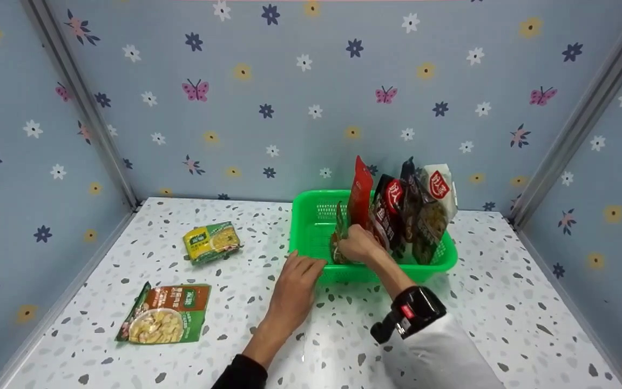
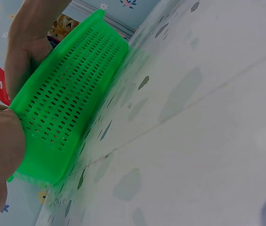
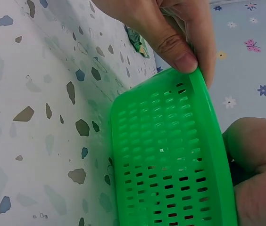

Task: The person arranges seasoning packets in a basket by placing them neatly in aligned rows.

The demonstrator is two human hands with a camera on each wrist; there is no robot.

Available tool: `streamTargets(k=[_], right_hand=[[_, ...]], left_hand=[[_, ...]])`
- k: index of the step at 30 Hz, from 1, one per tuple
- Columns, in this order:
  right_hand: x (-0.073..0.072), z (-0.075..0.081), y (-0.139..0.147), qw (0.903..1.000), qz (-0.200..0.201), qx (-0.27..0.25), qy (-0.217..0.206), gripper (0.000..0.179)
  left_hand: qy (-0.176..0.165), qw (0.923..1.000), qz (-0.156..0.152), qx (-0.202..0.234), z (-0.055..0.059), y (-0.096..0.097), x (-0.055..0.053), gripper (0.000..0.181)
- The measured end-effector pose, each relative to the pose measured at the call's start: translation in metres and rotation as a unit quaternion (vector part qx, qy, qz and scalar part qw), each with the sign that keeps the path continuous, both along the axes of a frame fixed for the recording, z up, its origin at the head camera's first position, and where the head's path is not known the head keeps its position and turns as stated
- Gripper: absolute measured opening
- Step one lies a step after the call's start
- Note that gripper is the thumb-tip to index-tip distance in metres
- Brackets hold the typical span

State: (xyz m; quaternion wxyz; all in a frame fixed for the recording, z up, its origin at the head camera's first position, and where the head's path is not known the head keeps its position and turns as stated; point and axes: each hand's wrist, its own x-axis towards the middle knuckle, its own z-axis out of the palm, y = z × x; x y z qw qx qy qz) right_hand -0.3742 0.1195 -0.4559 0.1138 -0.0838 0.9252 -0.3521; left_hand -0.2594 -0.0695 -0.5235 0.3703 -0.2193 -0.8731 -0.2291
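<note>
A green plastic basket (image 1: 311, 273) with slotted walls stands at the back of the table. My left hand (image 1: 296, 281) holds its front-left rim, and in the right wrist view the thumb (image 3: 186, 62) lies over that rim. Inside the basket, my right hand (image 1: 362, 244) grips a slim brown-and-green food packet (image 1: 338, 237) standing on edge; its fingertips are hidden. Just behind that hand rises a red packet (image 1: 361, 192). Farther right stand a black packet (image 1: 384, 208), a dark packet (image 1: 411, 200) and a white-topped packet (image 1: 434, 216), all upright.
Left of the basket lie a yellow-and-green packet (image 1: 213, 242) and, nearer the front, a brown-and-green packet picturing a bowl (image 1: 165, 316). The speckled white table (image 1: 257, 227) meets patterned blue walls (image 1: 289, 108) at the back and both sides.
</note>
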Motion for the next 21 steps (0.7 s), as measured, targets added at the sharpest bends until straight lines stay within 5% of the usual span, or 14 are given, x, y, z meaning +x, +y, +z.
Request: streamTargets(k=[4,6,11,17,21], right_hand=[[-0.004,-0.006,0.003,0.9994,-0.004,-0.033,-0.012,0.014],[0.004,0.006,0.002,0.9983,-0.017,-0.055,-0.013,0.009],[0.01,0.015,0.001,0.9956,-0.032,-0.087,0.015,0.024],[-0.009,-0.009,0.01,0.9936,-0.035,-0.076,0.076,0.04],[0.001,0.0,0.012,0.993,-0.05,-0.084,0.067,0.04]], left_hand=[[-0.004,1.0,0.002,-0.003,0.0,0.001,0.001,0.021],[-0.007,1.0,0.003,-0.003,0.0,0.001,0.002,0.021],[-0.015,0.9999,0.007,-0.003,0.001,0.001,0.001,0.022],[-0.014,0.9999,0.004,0.0,0.002,-0.001,0.001,0.023],[-0.011,0.9999,0.001,0.001,0.001,0.0,0.0,0.023]])
